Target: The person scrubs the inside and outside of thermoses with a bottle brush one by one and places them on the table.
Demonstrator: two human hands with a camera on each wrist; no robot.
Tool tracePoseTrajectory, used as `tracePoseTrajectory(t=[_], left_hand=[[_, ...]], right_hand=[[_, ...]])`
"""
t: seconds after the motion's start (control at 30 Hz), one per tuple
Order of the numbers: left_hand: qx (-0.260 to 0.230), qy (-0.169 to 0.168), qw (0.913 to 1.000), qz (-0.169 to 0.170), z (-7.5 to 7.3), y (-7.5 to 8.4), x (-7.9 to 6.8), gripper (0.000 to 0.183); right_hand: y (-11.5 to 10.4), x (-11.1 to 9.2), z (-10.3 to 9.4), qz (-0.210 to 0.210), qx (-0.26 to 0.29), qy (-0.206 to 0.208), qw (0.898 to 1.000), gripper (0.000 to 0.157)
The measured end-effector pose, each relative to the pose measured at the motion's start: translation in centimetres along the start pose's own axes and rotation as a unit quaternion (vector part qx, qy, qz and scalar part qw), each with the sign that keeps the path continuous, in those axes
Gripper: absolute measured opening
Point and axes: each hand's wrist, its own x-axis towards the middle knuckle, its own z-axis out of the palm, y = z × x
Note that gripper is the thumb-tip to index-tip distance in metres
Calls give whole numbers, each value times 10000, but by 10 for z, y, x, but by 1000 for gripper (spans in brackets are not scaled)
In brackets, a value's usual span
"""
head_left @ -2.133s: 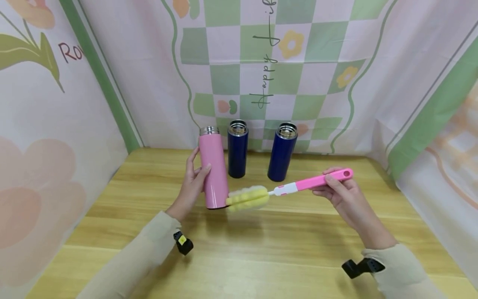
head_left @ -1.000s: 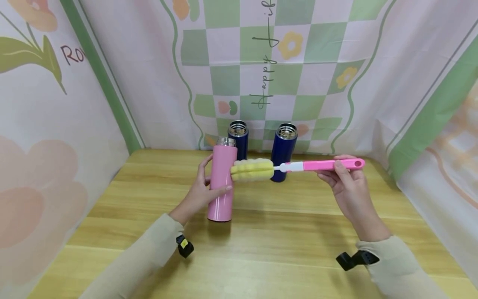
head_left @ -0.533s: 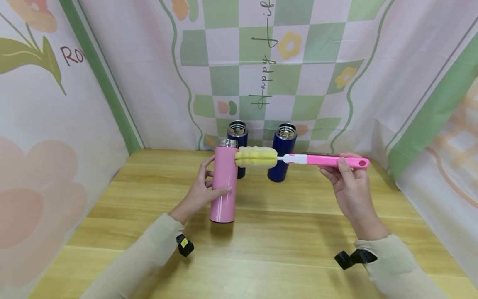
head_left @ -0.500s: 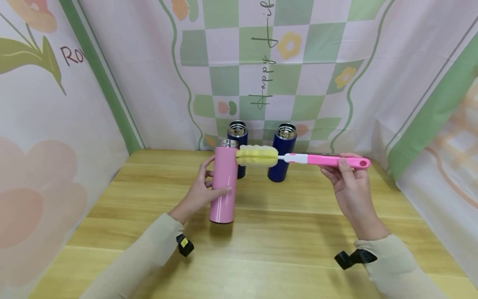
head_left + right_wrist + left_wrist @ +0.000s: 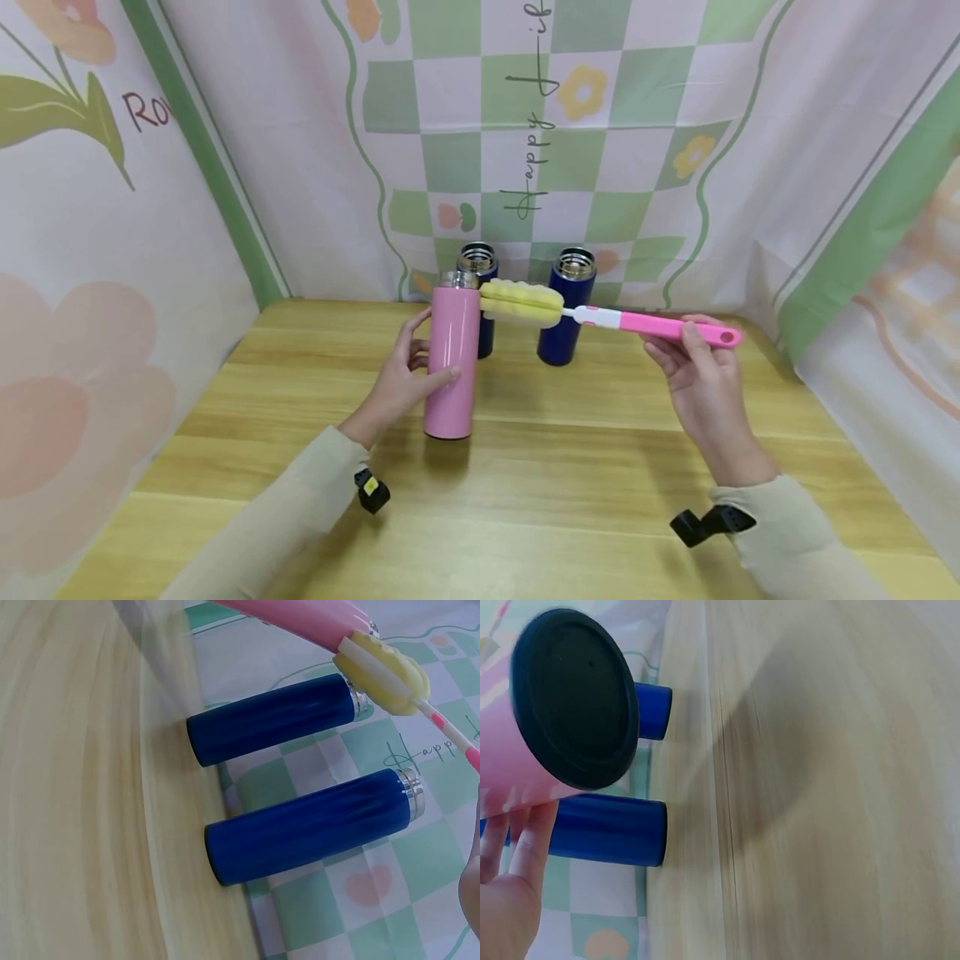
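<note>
My left hand (image 5: 408,379) grips a pink vacuum flask (image 5: 454,358) by its side, thumb across the front. The flask is lidless, with a bare steel neck, and is lifted off the table; its dark base (image 5: 576,697) shows in the left wrist view. In my right hand (image 5: 705,383) is a bottle brush, held by its pink handle (image 5: 660,327) between thumb and fingers. Its yellow sponge head (image 5: 521,302) points left, its tip right at the flask's upper side, just below the neck. The right wrist view shows only the edge of that hand.
Two dark blue flasks without lids stand at the back of the wooden table (image 5: 540,517): the left one (image 5: 277,720) partly behind the pink flask in the head view, the right one (image 5: 315,825) behind the brush. A patterned curtain (image 5: 637,158) hangs close behind them.
The pink flask has moved right and been straightened, lately rising slightly. The brush has travelled from the flask's lower side up to near its neck, its handle now sloping down to the right.
</note>
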Motion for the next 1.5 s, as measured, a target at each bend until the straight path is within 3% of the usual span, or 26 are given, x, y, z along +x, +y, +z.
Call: tracePoseTrajectory(t=[0.23,0.57,0.93,1.2,1.5], left_hand=[[-204,144,9997,11,0,0,0,91],[-279,532,9981,158,-6,2,1,90],[-691,686,9947,330,-8,2,0,83],[-1092,629,9920,94,-9,3,1,78],[-1140,559,9919,110,-7,2,1,75]], right_hand=[[5,-3,-1,248,-185,123,9994,14],[8,-6,-5,673,282,-694,9949,15],[5,-12,-7,813,-481,-1031,9902,17],[3,-15,-21,943,-297,-1474,9841,24],[6,-16,-24,933,-501,-1445,9838,24]])
